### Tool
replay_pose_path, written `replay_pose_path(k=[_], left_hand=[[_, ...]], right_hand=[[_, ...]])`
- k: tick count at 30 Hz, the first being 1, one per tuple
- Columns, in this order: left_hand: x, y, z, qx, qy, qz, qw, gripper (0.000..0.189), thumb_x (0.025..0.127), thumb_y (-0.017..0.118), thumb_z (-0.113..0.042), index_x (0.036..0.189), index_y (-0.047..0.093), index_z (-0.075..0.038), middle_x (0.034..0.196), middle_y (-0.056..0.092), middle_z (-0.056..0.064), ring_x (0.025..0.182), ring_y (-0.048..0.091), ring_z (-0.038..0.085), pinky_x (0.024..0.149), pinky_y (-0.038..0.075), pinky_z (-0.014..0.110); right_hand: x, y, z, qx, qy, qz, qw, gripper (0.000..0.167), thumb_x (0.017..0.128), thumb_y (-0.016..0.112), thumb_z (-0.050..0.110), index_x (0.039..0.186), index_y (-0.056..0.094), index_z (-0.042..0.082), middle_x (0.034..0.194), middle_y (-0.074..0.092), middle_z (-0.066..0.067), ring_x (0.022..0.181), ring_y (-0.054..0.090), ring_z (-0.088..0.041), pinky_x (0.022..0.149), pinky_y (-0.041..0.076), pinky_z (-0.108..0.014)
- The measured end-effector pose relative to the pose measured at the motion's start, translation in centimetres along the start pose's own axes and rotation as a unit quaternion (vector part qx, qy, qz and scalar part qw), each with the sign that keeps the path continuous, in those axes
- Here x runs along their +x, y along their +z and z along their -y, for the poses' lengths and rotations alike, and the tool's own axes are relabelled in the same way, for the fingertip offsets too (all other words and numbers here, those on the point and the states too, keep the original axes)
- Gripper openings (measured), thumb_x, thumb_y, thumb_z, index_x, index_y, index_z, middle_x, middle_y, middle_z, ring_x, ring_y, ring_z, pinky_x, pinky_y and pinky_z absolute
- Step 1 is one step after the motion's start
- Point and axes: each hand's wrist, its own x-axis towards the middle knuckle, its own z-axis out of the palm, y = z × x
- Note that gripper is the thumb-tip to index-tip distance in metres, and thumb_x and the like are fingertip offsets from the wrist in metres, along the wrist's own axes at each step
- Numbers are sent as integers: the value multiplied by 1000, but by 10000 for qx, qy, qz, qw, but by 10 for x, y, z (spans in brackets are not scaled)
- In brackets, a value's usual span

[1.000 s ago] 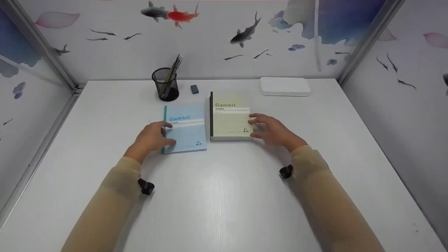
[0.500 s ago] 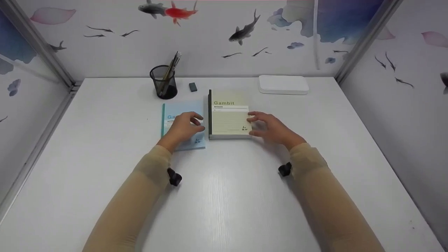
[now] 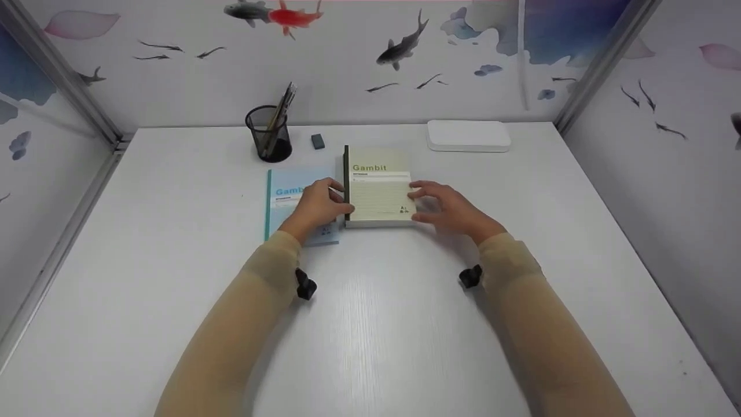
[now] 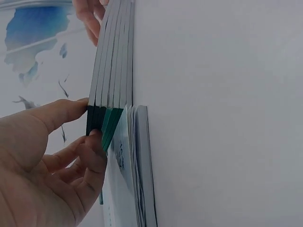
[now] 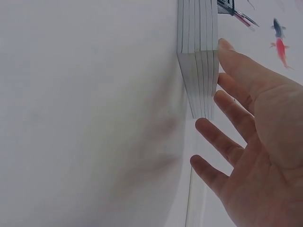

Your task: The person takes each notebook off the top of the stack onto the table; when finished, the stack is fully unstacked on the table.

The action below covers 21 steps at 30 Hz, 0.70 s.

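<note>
**As My Left Grip [image 3: 317, 205] Crosses Over, the Notebook Stack [image 3: 379, 197] Is Met From Both Sides**

After it left the left edge of the blue notebook [image 3: 281, 211], where it lay a second ago, my left grip passed over that cover and now touches the stack's dark spine [image 3: 347, 168], thumb and fingers loosely bent. My right grip [image 3: 448, 209] stays at the stack's right edge, its fingers spread. Neither is closed around anything; how hard each presses, I cannot tell. The stack, yellow-green cover uppermost, lies on the counter [image 3: 370, 318] just right of the blue notebook. By my reading, the change turns the work from two separate piles to one, bracketed left and right, with the blue notebook no longer handled.
</note>
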Motion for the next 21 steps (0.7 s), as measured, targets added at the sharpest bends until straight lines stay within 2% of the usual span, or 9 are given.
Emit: replay_pose_path(k=[7, 15, 21], left_hand=[[2, -2, -4, 31, -248, 100, 9996, 50, 91, 80, -26, 133, 61, -8, 122, 68, 8, 113, 63, 24, 101, 52, 42], [3, -11, -4, -68, -304, 255, 9992, 54, 92, 79, -21, 138, 60, -2, 130, 67, 13, 121, 64, 26, 105, 51, 40], [1, -12, -1, -250, -419, 262, 9985, 55, 92, 79, -22, 140, 58, -4, 133, 66, 12, 123, 63, 25, 107, 50, 39]], right_hand=[[2, 0, -1, -93, -5, -79, 9999, 45, 93, 79, 22, 135, 64, 13, 160, 47, -3, 154, 34, -30, 127, 23, -51], [4, 4, 4, -198, 27, -178, 9996, 49, 90, 82, 25, 135, 67, 15, 158, 49, -2, 153, 35, -29, 126, 24, -53], [4, 5, 2, -134, 84, -201, 9997, 50, 90, 82, 29, 136, 66, 18, 159, 48, -1, 153, 35, -29, 126, 25, -53]])
